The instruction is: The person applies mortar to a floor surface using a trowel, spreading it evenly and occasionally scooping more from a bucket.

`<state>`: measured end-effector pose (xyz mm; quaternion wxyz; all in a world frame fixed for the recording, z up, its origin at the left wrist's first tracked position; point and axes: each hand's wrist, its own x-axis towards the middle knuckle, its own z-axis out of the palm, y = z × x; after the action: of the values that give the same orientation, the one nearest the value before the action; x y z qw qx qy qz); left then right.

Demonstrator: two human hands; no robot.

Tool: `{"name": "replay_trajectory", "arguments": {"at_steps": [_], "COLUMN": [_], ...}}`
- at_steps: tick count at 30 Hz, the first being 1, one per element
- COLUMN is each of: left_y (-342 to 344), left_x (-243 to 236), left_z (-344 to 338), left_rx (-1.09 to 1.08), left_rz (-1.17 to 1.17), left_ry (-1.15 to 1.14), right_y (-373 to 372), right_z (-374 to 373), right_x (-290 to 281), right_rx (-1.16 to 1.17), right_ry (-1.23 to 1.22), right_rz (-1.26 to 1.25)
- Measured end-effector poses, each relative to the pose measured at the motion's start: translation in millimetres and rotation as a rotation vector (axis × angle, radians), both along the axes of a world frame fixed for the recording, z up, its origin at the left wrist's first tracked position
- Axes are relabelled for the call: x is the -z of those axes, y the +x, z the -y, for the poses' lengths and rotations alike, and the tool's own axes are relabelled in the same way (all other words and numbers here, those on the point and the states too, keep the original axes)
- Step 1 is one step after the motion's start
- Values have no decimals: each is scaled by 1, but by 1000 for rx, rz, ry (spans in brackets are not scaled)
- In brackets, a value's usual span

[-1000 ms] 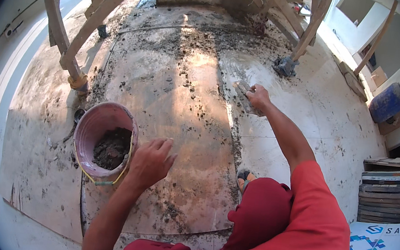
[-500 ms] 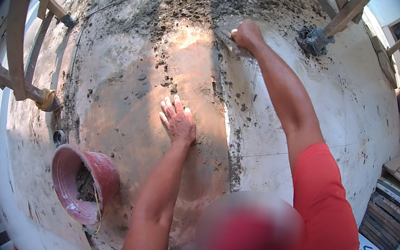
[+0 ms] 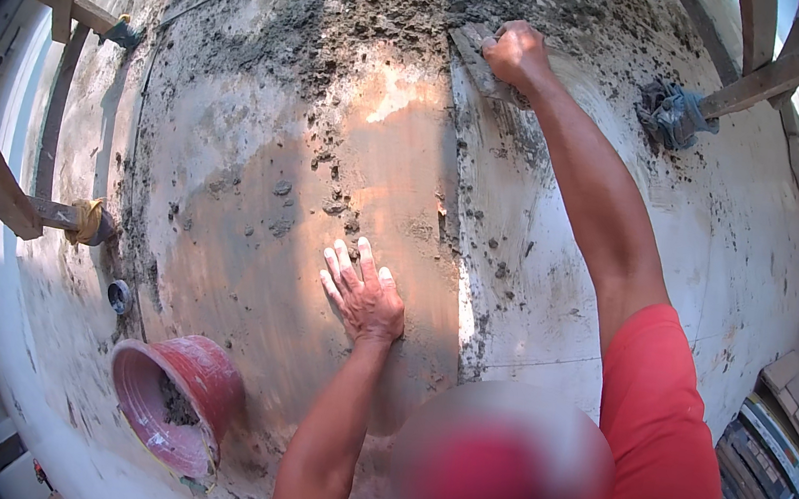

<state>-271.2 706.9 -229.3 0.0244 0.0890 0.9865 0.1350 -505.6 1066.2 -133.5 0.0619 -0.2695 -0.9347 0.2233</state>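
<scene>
My right hand point(image 3: 521, 56) is closed around the grip of a flat plastering trowel point(image 3: 484, 67). The trowel's mortar-smeared blade lies low over the floor among wet crumbs at the far side; exact contact is hard to tell. Palm down, my left hand point(image 3: 368, 298) leans with spread fingers on a smooth brownish sheet point(image 3: 245, 275), holding nothing. Grey mortar crumbs point(image 3: 329, 175) are strewn in a line just beyond its fingertips and thicken toward the far end.
A tilted red bucket point(image 3: 225, 383) with some mortar point(image 3: 177, 407) inside is at the near left, beside a small ring-shaped piece point(image 3: 120, 297). Wooden legs with wrapped feet stand left point(image 3: 90, 221) and far right point(image 3: 675, 114). Stacked boards point(image 3: 758, 479) lie at the right.
The trowel in my right hand has swung round and shows more of its blade. My left hand remains flat on the sheet. The whole view has shifted slightly.
</scene>
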Motion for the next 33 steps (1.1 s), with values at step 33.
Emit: {"name": "replay_trajectory", "arguments": {"at_steps": [33], "left_y": [-8], "left_x": [-5], "left_z": [8], "left_rx": [10], "left_rz": [149], "left_ry": [14], "right_y": [-110], "right_z": [-26], "right_x": [74], "right_rx": [80], "right_ry": [-33], "right_rz": [-423]}}
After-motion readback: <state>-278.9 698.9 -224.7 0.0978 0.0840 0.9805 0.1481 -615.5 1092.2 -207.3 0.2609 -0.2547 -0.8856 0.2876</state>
